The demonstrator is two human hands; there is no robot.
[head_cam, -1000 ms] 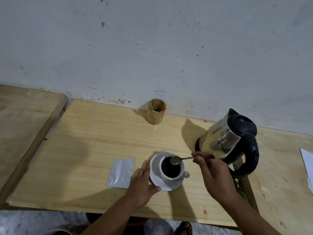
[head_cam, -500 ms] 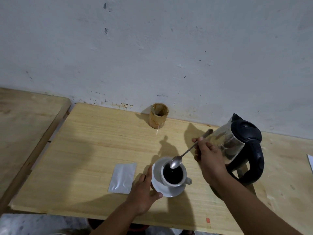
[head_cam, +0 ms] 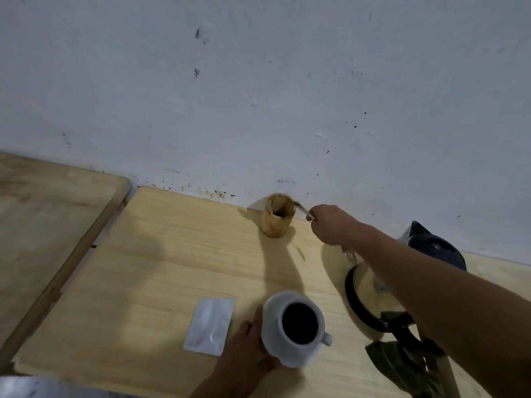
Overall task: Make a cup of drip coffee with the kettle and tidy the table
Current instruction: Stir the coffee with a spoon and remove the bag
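Note:
A white cup point(head_cam: 297, 326) full of dark coffee sits on a white saucer point(head_cam: 290, 359) near the table's front edge. My left hand point(head_cam: 244, 351) grips the saucer's left rim. My right hand point(head_cam: 330, 222) reaches to the back of the table and holds a spoon point(head_cam: 303, 210). The spoon's far end rests at the rim of a small wooden holder point(head_cam: 277, 218) by the wall. The glass kettle point(head_cam: 373, 282) with a black lid stands at the right, partly hidden behind my right forearm.
A silver sachet point(head_cam: 209, 326) lies flat left of the cup. The light wooden table point(head_cam: 161, 268) ends at the white wall. A second wooden table point(head_cam: 48, 225) adjoins on the left with a narrow gap. A dark strap point(head_cam: 408, 366) hangs at the lower right.
My right hand lifted the spoon out of the cup and carried it back to the wooden holder by the wall. My left hand stayed on the saucer.

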